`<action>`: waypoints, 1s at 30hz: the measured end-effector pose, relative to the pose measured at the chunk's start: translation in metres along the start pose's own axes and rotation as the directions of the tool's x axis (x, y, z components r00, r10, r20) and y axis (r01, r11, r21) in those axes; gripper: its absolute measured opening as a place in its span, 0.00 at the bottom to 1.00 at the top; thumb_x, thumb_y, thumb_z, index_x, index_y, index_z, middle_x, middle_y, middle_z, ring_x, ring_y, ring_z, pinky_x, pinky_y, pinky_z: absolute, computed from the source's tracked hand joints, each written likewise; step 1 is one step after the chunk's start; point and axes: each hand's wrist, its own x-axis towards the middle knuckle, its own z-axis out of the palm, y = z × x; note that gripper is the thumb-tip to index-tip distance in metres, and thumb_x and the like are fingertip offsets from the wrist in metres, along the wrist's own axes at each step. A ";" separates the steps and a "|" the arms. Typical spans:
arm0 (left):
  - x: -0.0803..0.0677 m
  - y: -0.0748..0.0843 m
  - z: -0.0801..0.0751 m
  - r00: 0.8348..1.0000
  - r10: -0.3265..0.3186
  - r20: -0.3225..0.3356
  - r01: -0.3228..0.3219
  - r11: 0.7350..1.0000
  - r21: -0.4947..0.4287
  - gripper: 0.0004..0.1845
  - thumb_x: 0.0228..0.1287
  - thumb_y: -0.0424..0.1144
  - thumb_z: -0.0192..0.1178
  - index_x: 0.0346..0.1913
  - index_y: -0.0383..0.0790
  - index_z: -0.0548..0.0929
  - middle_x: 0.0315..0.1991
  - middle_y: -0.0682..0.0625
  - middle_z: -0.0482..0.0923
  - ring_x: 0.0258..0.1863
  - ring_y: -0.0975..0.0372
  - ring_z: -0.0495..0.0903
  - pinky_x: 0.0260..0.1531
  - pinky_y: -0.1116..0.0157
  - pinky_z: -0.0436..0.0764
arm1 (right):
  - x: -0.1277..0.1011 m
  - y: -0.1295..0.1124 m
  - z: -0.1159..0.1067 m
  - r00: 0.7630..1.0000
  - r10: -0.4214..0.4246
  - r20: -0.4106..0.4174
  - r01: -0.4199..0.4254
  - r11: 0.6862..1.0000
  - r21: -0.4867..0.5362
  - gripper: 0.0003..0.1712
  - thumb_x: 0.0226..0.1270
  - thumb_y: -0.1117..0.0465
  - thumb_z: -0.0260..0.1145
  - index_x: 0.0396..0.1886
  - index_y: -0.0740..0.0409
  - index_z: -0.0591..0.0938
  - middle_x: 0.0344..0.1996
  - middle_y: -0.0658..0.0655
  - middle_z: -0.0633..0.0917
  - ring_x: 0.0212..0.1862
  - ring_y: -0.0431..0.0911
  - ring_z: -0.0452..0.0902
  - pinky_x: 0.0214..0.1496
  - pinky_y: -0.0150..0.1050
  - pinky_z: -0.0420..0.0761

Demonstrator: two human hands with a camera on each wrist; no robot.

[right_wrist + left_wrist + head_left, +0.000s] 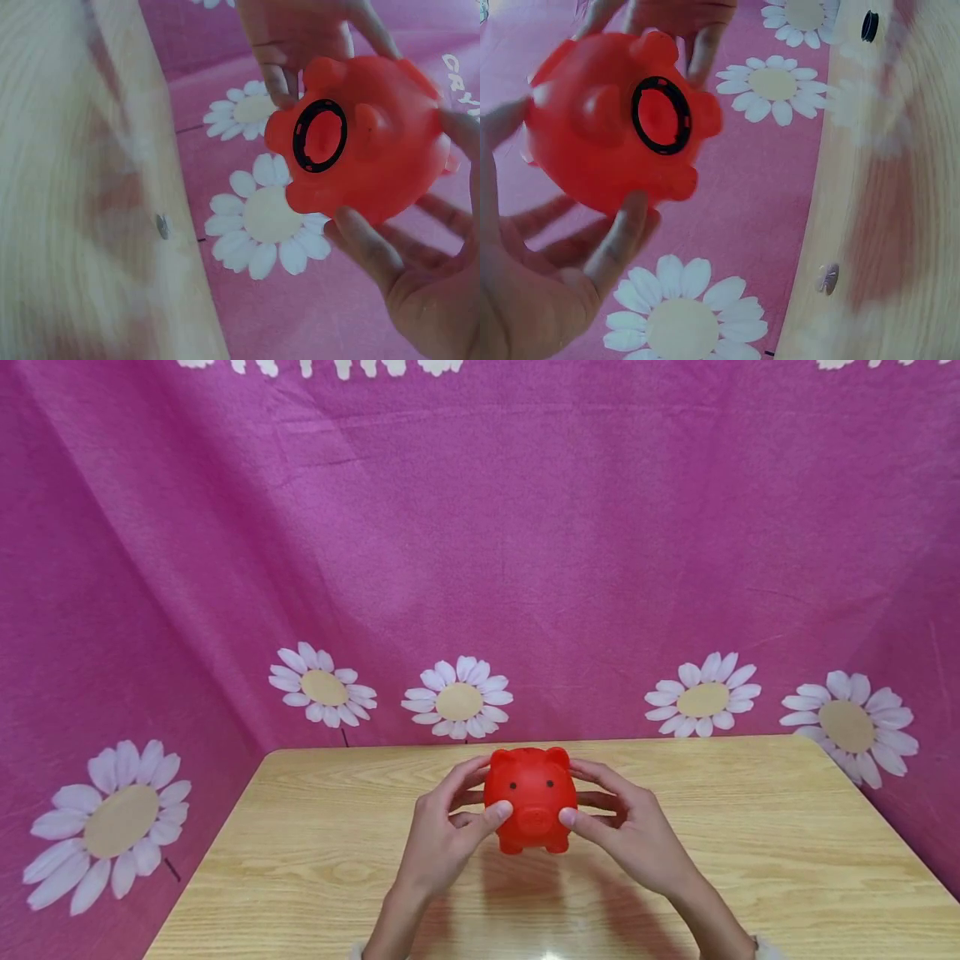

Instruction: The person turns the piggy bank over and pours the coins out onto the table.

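Note:
A red plastic piggy bank [531,770] with two dark dots for eyes is held up off the table, its snout toward the head camera. My left hand [441,842] grips one side of it, thumb beside the snout and fingers round behind. On the other side my right hand [643,843] holds it the same way. Both wrist views show its underside, where a black ring [300,136] frames a round opening between the stubby feet. A small black round cap [870,26] and a shiny coin-like disc [829,279] lie on the table; the head view hides both.
The light wooden table [315,852] reaches back to a pink cloth [570,568] printed with white daisies. This cloth also hangs along the left and right sides. Shadows of the hands and piggy bank fall on the wood.

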 end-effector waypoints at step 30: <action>0.003 -0.002 0.003 0.970 -0.231 0.069 0.224 0.969 0.102 0.33 0.72 0.56 0.68 0.75 0.48 0.77 0.63 0.38 0.86 0.50 0.52 0.90 0.42 0.51 0.94 | 0.004 0.000 0.004 0.946 0.321 0.051 -0.324 0.944 0.064 0.31 0.79 0.52 0.68 0.76 0.54 0.75 0.70 0.70 0.78 0.58 0.57 0.89 0.51 0.47 0.93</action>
